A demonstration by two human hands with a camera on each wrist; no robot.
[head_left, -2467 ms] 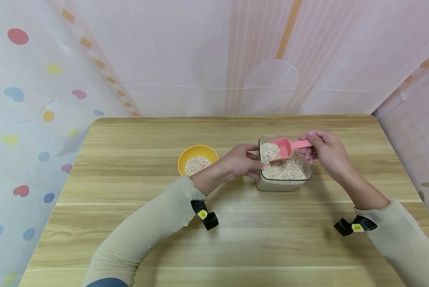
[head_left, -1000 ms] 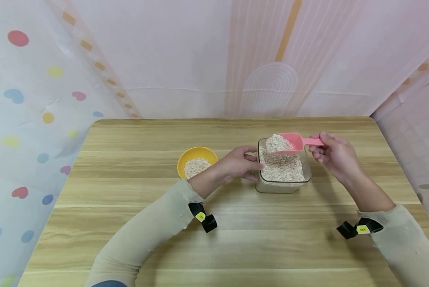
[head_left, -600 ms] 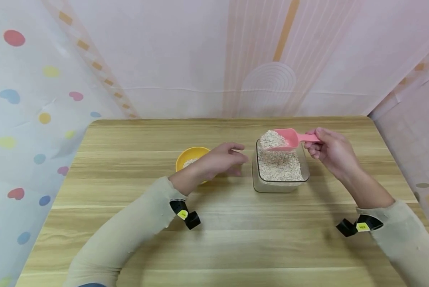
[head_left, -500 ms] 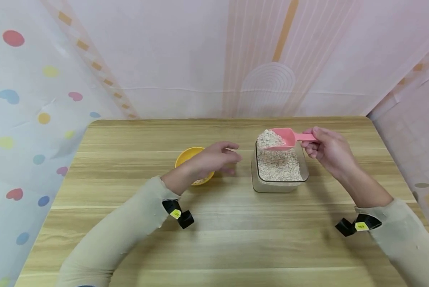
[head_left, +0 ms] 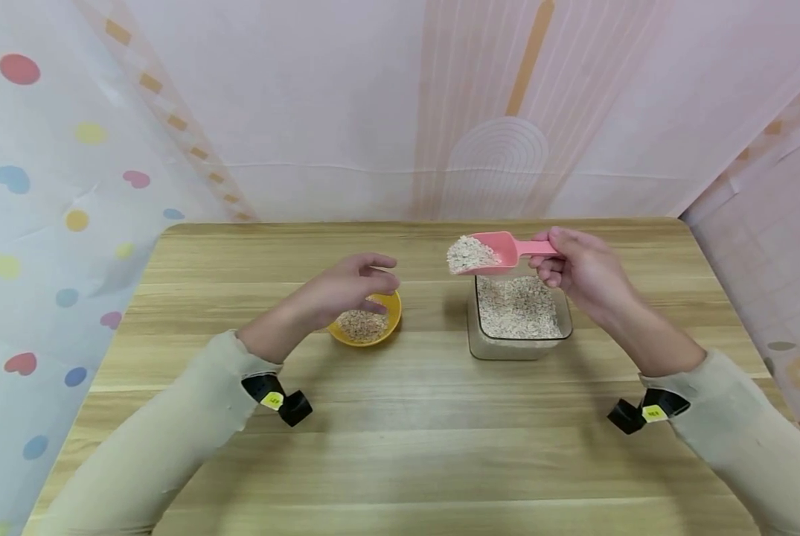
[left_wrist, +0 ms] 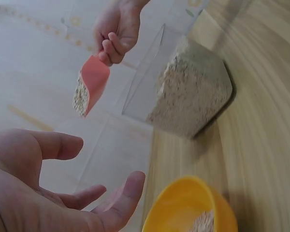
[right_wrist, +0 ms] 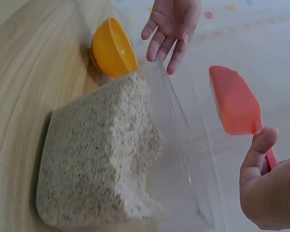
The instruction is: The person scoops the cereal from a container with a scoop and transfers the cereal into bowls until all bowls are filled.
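Right hand point(head_left: 577, 269): we grip the pink scoop point(head_left: 500, 251) by its handle, heaped with oats, raised above the clear oat container's point(head_left: 519, 342) left rim. Left hand point(head_left: 346, 286): fingers relaxed, holding nothing, hovering over the yellow bowl point(head_left: 371, 335). Since half a second ago, scoop carried leftward, left hand drawn back over the bowl.

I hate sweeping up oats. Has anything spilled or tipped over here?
Nothing stands out. The pink scoop is heaped but level, the clear container and yellow bowl stand upright, and no oats show on the table.
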